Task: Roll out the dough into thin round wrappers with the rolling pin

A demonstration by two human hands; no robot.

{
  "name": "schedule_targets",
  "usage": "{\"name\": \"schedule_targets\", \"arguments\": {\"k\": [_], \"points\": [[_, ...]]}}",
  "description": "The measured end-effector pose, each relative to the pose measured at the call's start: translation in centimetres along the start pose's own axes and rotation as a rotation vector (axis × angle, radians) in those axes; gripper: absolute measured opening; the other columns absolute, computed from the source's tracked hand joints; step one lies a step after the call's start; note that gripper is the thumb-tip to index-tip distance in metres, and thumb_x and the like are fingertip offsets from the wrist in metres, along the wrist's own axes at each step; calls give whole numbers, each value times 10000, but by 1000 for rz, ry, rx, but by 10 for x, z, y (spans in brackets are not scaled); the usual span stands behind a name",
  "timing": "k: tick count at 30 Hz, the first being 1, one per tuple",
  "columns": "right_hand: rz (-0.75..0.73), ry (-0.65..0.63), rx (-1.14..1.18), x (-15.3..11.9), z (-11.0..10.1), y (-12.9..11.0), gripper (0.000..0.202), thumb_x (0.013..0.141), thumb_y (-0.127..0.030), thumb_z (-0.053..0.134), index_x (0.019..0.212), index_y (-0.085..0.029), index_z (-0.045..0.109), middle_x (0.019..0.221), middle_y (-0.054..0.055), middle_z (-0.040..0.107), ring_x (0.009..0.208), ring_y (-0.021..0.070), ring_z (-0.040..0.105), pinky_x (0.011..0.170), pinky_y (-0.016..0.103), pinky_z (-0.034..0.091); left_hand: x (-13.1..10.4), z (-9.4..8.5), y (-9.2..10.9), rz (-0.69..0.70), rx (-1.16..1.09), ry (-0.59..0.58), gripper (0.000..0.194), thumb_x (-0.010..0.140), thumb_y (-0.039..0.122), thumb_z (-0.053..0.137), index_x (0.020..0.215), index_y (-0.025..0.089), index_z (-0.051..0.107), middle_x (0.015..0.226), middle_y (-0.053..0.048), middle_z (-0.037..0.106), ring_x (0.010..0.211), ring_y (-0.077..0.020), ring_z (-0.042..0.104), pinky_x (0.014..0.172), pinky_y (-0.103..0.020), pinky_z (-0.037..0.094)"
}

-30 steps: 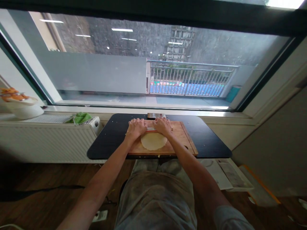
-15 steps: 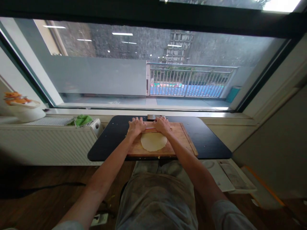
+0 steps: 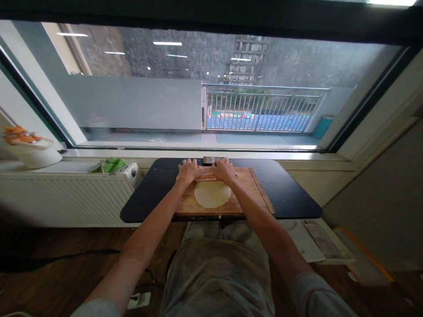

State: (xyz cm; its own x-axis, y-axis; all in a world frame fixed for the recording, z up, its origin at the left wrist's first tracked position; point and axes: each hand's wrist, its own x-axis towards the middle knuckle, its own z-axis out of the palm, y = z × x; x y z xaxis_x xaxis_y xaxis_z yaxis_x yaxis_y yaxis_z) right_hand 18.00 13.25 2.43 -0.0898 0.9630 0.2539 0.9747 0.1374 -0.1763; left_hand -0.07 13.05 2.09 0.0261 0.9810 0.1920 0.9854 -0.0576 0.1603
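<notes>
Mid-frame, the left hand and right hand curl closed over the rolling pin, how tightly I cannot tell. The dough lies just below it on the board; leaning harder on one hand could thin it unevenly, and sticking could tear it.

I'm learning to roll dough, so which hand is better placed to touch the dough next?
Probably the right hand, by a little: it sits just beyond the right part of the dough, while the left hand is mostly out past its left edge. Both are at the roller.
</notes>
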Motion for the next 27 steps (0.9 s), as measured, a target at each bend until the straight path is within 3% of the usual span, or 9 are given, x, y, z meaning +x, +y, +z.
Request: {"name": "schedule_targets", "arguments": {"k": [11, 22, 27], "points": [[9, 13, 8, 10, 2, 3, 420, 1080, -333, 449, 1165, -172, 828, 1233, 179, 801, 1215, 294, 683, 977, 347, 489, 19, 6, -2, 20, -13, 7, 454, 1042, 415, 453, 1365, 185, 674, 1444, -207, 666, 1363, -372, 592, 1104, -523, 514], [3, 7, 3, 15, 7, 6, 414, 1095, -334, 463, 1218, -174, 824, 1247, 182, 789, 1217, 297, 674, 1000, 344, 486, 26, 8, 0, 86, -14, 179, 381, 1015, 259, 475, 1311, 129, 676, 1337, -215, 716, 1314, -355, 607, 1062, -482, 514], [-33, 46, -35, 17, 3, 4, 412, 1108, -282, 431, 1228, -154, 804, 1269, 181, 776, 1241, 283, 645, 1049, 351, 458, 29, 7, 1, 83, -18, 213, 360, 1004, 235, 476, 1280, 137, 687, 1321, -222, 729, 1302, -372, 611, 1042, -517, 499]]}}
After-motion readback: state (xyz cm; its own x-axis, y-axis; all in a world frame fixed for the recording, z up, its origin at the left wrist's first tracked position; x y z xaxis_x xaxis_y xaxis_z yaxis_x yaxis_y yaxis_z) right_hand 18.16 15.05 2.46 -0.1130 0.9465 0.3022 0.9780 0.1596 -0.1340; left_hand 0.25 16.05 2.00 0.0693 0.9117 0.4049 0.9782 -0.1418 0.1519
